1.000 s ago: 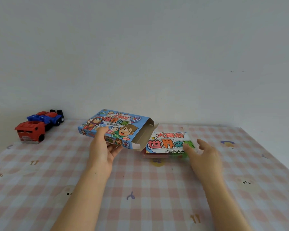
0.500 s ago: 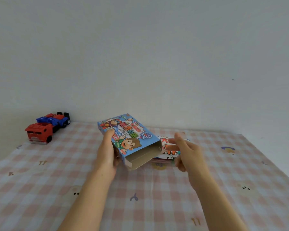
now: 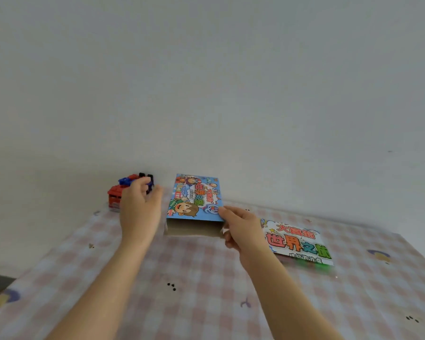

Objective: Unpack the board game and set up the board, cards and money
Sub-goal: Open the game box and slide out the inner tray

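Your blue cartoon game box (image 3: 195, 200) has its cover up and its open brown end toward you. The folded game board (image 3: 296, 241), with a big coloured title, lies flat to its right.

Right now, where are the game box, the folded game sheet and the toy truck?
game box (image 3: 196, 196): head view, on its blue printed top face.
folded game sheet (image 3: 286, 242): head view, on its red lettering.
toy truck (image 3: 114, 195): head view, on its red cab.

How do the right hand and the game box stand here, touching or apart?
Touching. In the head view the right hand pinches the game box at its near right corner, thumb on the printed top.
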A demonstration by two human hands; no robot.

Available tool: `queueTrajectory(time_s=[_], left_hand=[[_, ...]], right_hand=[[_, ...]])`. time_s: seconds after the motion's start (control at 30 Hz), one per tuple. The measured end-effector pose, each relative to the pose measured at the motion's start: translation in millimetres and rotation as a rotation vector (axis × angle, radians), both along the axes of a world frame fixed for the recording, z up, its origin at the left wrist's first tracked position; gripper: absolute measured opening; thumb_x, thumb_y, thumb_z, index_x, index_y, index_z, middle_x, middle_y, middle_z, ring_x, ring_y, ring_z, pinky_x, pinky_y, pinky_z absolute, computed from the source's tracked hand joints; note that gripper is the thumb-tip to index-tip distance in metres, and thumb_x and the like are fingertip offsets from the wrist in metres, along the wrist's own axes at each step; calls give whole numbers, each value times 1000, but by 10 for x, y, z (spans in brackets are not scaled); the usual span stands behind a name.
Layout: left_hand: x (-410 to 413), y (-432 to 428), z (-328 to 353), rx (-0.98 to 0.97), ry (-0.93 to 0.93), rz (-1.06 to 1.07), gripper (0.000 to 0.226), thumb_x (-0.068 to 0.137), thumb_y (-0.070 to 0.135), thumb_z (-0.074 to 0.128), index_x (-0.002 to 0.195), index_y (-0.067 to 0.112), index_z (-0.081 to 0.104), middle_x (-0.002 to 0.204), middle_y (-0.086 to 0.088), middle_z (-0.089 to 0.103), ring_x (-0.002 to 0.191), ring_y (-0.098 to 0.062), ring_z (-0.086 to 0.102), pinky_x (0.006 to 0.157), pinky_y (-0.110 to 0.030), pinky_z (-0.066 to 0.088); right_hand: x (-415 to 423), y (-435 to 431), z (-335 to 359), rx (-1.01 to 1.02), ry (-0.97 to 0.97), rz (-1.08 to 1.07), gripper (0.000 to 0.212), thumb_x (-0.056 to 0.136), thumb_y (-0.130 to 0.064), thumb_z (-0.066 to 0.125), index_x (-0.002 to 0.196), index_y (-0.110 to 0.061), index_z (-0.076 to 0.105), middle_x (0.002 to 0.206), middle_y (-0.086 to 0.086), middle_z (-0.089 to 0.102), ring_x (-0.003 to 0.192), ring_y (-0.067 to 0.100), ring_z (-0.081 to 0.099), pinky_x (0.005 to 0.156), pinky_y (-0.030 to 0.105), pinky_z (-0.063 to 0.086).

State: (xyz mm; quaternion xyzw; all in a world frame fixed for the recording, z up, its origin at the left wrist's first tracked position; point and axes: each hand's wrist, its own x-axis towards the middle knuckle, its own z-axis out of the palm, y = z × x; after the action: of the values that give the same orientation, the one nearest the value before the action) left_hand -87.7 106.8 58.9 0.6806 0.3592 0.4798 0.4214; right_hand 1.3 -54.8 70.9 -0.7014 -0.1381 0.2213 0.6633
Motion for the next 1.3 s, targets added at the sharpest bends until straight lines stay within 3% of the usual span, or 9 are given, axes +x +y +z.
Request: queueTrajectory(time_s=[0.1,0.27,0.43,0.67,0.87,0.97,1.13,1.3], left_hand=[[-218,242,-55,126,49,92,31,87,25,58,115,14,62,112,-11,60,107,-27,55,91,-41,46],[-430,439,-136,193,132,109,22,86,19,59,106,19,67,111,-8,59,103,-23,53,85,-30,42],[-503,471,-187,272,212,65,22,85,17,60,107,19,66,116,-3,54,106,-21,54,85,-26,40],[-339,428,-238,363,294,-93,26,87,17,60,113,18,64,122,2,51,117,-14,45,91,-18,31],[-245,379,-315,363,334,-140,28,87,18,61,115,19,63,124,3,49,120,-13,44,90,-23,40],[-226,340,-308,386,348,-138,28,88,18,60,116,19,62,126,4,48,121,-11,42,86,-17,33],[-101,167,-224,389,308,-193,29,87,16,58,116,18,63,125,2,50,119,-13,44,87,-15,29],[133,-170,-190,376,290,-291,27,87,18,58,115,19,62,122,4,50,116,-12,47,86,-18,33]], right_hand=[[-89,330,-68,-39,5,-13,14,92,-18,60,104,-12,64,56,1,53,37,10,41,39,22,37],[-190,765,-219,-45,22,-34,15,91,-18,61,102,-9,65,40,-1,54,37,12,44,38,20,36],[-288,1017,-282,-49,42,-19,17,91,-20,60,104,-10,63,51,5,59,40,12,46,39,20,37],[-345,1197,-343,-65,27,0,17,90,-11,59,104,-4,64,65,9,67,44,19,58,50,29,52],[-322,1163,-298,-87,24,37,22,90,-8,59,111,-5,62,72,5,67,48,16,61,54,28,56],[-299,1085,-245,-83,5,33,26,90,-5,56,116,-6,60,76,3,64,53,17,62,61,31,58],[-193,752,-124,-84,-129,14,22,88,-3,54,105,-6,67,87,6,66,58,17,62,59,29,57],[-49,253,-23,-92,-264,-31,23,88,0,50,97,-8,70,77,4,67,60,14,62,53,20,55]])
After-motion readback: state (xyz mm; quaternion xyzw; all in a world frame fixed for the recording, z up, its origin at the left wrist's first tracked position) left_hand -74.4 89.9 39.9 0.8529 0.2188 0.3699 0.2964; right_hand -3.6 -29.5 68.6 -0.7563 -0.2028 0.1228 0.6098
